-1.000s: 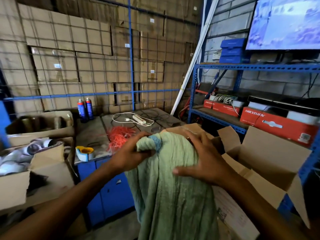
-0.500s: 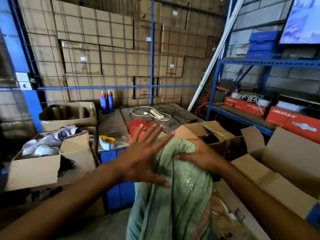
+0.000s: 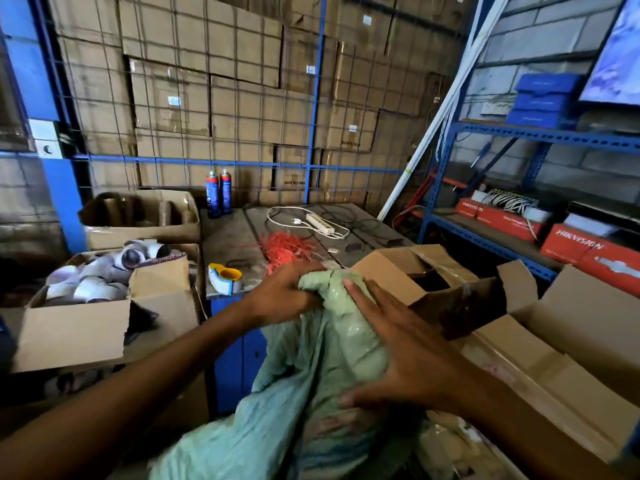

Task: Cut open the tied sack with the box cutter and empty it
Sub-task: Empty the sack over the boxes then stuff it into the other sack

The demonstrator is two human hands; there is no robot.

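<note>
A pale green woven sack (image 3: 304, 403) stands in front of me with its top bunched into a neck. My left hand (image 3: 280, 296) is closed around that bunched neck from the left. My right hand (image 3: 405, 355) lies flat against the sack's right side, fingers spread, pressing on it. No box cutter shows in the head view. The tie at the neck is hidden under my fingers.
A metal bench (image 3: 235, 237) behind the sack carries red string (image 3: 284, 247), a power strip (image 3: 320, 223), a tape dispenser (image 3: 225, 277) and two spray cans (image 3: 218, 192). Open cardboard boxes (image 3: 433, 282) stand right, boxes of rolls (image 3: 93, 306) left, blue shelving (image 3: 540, 136) far right.
My left hand went from open and lifted off the sack to closed on its neck. My right hand slid from the top down onto the sack's right side. The view tilted.
</note>
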